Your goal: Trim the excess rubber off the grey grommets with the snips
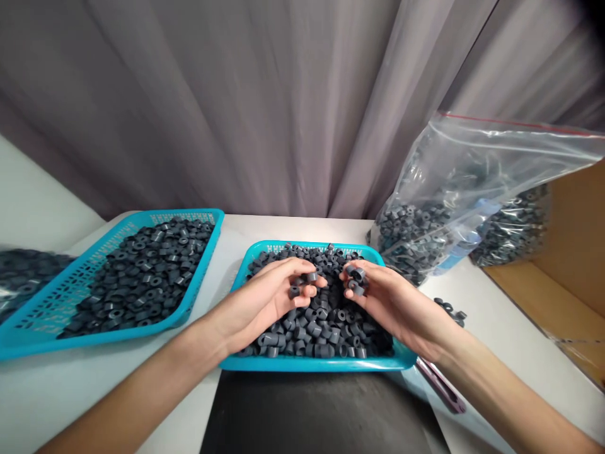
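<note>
Both hands hover over a blue plastic basket (312, 364) heaped with small dark grey ring-shaped pieces (321, 329). My left hand (278, 284) curls around a few of these rings, one pinched near the thumb and another showing lower between the fingers. Facing it, my right hand (378, 290) holds several grey rings (357, 277) bunched at its fingertips. A small gap separates the two hands, with the piled rings visible below. The palms are partly hidden, so the exact number held is unclear.
At left, a second blue basket (208, 271) holds similar rings, beside a blurred bag (28, 277). A clear zip bag (416, 227) of rings stands at right near a cardboard box (567, 265). Loose rings (451, 310) and a purplish tool (442, 386) lie beside my right forearm.
</note>
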`<control>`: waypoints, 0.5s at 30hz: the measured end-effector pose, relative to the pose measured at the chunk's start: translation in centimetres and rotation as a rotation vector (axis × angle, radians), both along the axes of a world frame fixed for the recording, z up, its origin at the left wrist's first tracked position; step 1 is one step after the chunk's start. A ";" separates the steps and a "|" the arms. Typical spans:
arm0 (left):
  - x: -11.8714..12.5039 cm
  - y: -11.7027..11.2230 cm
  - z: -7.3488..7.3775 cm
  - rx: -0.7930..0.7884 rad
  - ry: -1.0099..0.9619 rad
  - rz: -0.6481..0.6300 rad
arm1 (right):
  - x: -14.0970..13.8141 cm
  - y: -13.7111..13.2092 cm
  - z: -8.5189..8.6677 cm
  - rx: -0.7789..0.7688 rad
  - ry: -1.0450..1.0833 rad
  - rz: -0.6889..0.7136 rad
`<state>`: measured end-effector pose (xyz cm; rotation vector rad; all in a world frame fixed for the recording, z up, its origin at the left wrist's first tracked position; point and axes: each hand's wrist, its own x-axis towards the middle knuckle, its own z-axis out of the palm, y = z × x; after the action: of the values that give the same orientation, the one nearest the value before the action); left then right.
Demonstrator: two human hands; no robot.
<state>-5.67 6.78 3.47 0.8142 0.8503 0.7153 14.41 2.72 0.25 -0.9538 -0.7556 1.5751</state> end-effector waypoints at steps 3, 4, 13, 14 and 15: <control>0.3 -0.2 0.4 -0.096 -0.002 0.010 | -0.1 0.1 0.2 -0.019 0.040 0.002; 0.4 -0.3 0.5 -0.109 -0.010 0.004 | -0.1 0.1 0.3 -0.016 0.038 0.002; 0.8 -0.9 -0.1 -0.004 -0.064 -0.083 | -0.2 -0.1 0.1 0.064 -0.027 0.003; 0.8 -0.9 -0.2 -0.015 -0.069 -0.080 | -0.2 -0.1 0.0 0.067 -0.034 -0.005; 0.9 -1.0 -0.2 -0.028 -0.072 -0.073 | -0.3 -0.1 -0.1 0.067 -0.030 -0.009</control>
<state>-4.74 5.77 3.29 0.7861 0.7603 0.6630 14.15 2.64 0.17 -0.9326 -0.8191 1.5210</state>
